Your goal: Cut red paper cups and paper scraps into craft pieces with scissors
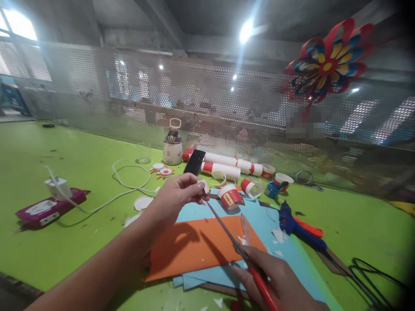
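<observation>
My left hand (180, 194) is closed in a pinch on a small white piece of paper (206, 186), most of it hidden by the fingers. In my right hand (280, 276) are scissors (227, 231) with red handles. Their blades look nearly closed and point up at the fingertips of my left hand, close to the paper piece. Beneath both hands lies an orange sheet (191, 246) on top of light blue sheets (270, 259). A cut red and white paper cup (229, 196) sits just beyond my left fingertips. White scraps (279, 235) are scattered around.
A blue glue gun (292, 220) with a black cord lies at right. A purple power strip (48, 209) with a white charger and cable is at left. Behind are a phone (195, 162), a bottle (173, 149) and white paper tubes (223, 171). Mesh panels (207, 95) stand along the back.
</observation>
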Tool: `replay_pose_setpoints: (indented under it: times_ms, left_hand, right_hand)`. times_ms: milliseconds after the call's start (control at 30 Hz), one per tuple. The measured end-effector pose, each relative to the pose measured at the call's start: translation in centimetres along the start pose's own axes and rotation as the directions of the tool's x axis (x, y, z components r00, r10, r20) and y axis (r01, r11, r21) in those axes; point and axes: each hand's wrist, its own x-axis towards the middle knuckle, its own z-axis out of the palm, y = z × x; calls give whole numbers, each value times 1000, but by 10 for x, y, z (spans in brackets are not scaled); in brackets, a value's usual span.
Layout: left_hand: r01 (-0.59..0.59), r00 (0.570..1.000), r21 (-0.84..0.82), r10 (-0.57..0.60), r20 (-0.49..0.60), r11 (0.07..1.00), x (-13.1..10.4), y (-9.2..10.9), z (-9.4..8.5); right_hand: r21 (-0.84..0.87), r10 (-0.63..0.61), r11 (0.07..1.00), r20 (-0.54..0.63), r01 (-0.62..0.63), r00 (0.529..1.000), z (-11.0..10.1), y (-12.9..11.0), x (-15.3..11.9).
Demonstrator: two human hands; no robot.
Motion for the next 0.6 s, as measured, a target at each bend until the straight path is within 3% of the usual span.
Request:
replay_pose_setpoints:
  times_ms: [100,333,600]
  left_hand:
    - [17,1000,22,-17,14,1000,-2,0,2]
    - [82,993,30,-84,82,996,-5,-8,13]
    - [185,970,5,-184,160,983,-5,-16,17]
  right_hand:
    - [-73,52,996,106,-44,993,7,12,6]
    - [-170,105,980,3,-103,994,12,19,13]
    - [-240,96,966,3,-92,995,12,22,16]
